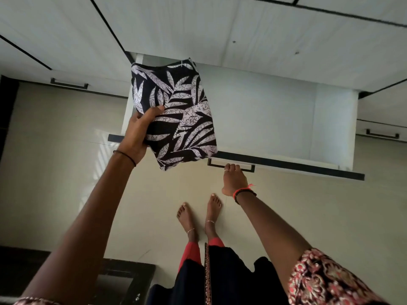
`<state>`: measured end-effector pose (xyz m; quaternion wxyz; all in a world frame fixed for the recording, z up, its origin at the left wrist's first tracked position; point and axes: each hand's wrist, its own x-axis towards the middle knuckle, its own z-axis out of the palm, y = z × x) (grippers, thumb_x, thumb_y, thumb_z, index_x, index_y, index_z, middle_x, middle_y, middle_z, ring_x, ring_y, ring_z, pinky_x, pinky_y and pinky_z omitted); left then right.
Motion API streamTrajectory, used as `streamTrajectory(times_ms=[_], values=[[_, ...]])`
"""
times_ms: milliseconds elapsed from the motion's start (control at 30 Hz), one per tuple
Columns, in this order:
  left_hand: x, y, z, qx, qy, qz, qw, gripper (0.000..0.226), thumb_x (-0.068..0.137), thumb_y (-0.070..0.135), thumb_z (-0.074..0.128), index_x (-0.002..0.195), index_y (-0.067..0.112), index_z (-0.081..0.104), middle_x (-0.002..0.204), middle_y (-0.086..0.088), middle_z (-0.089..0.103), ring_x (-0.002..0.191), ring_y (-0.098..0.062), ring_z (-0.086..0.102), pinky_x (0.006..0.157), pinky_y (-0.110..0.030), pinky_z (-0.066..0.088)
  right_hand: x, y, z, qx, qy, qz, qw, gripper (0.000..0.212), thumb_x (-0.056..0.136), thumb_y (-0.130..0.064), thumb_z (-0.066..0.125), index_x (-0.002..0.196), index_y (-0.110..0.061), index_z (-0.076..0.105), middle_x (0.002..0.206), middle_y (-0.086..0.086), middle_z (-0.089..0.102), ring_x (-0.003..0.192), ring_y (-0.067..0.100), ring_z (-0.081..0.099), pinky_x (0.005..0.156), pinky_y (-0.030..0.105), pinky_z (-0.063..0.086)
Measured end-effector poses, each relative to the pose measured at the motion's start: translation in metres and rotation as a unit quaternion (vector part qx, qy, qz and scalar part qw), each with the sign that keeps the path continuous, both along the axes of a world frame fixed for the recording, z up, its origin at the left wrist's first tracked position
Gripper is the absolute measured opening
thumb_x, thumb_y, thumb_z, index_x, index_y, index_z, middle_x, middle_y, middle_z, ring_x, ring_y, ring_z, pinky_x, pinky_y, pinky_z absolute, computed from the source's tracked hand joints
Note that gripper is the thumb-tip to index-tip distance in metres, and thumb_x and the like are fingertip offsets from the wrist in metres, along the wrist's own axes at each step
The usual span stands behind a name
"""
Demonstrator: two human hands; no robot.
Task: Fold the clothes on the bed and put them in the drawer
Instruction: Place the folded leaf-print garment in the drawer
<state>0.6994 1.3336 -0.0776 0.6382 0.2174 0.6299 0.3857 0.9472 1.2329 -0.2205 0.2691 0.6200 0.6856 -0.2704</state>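
A folded black garment with a white leaf print [180, 115] hangs over the left part of the pulled-out white drawer [275, 115]. My left hand [137, 135] grips the garment's left edge, thumb on top and fingers hidden beneath. My right hand [232, 179] holds the drawer's dark bar handle [231, 165], fingers curled over it. The inside of the drawer that shows is bare white. The bed is out of view.
White cabinet fronts with dark handles [69, 83] [382, 134] flank the open drawer. The floor is beige tile, and my bare feet [199, 214] stand just in front of the drawer. A dark piece of furniture [123, 280] sits at the lower left.
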Motion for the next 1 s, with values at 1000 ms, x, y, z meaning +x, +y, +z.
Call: streamTrajectory(times_ms=[1000], values=[[0.014, -0.045, 0.010, 0.013, -0.004, -0.068, 0.998, 0.050, 0.080, 0.026, 0.068, 0.125, 0.011, 0.055, 0.115, -0.007, 0.069, 0.105, -0.024, 0.066, 0.091, -0.041, 0.053, -0.019, -0.120, 0.012, -0.027, 0.039, -0.106, 0.993, 0.077, 0.082, -0.018, 0.061, 0.144, 0.003, 0.020, 0.146, 0.017, 0.032, 0.137, 0.030, 0.026, 0.116, 0.032, 0.021]])
